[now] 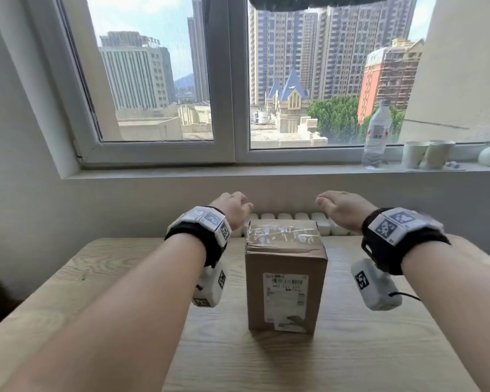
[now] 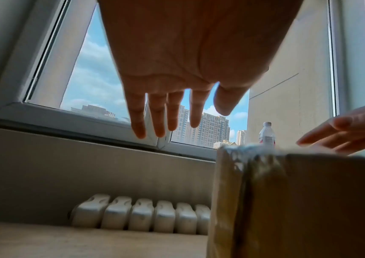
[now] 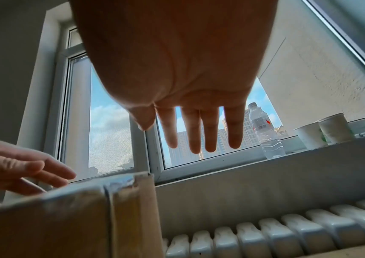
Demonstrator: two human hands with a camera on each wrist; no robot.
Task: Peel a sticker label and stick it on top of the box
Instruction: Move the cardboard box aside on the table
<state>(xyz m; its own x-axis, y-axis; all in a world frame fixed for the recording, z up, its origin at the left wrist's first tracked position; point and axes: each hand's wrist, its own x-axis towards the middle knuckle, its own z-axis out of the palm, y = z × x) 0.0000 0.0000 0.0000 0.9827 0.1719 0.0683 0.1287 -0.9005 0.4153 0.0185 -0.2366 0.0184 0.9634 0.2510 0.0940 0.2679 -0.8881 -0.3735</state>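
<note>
Radiator (image 1: pixel 294 219) behind box (image 1: pixel 285 267); bottle (image 1: pixel 376 134) on sill (image 1: pixel 181 174)

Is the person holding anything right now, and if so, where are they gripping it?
Nothing is held. The left hand and right hand hover open, fingers straight, either side of the box, not touching it.

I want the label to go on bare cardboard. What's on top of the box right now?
Only crinkled clear tape across the top of the box; no label there.
</note>
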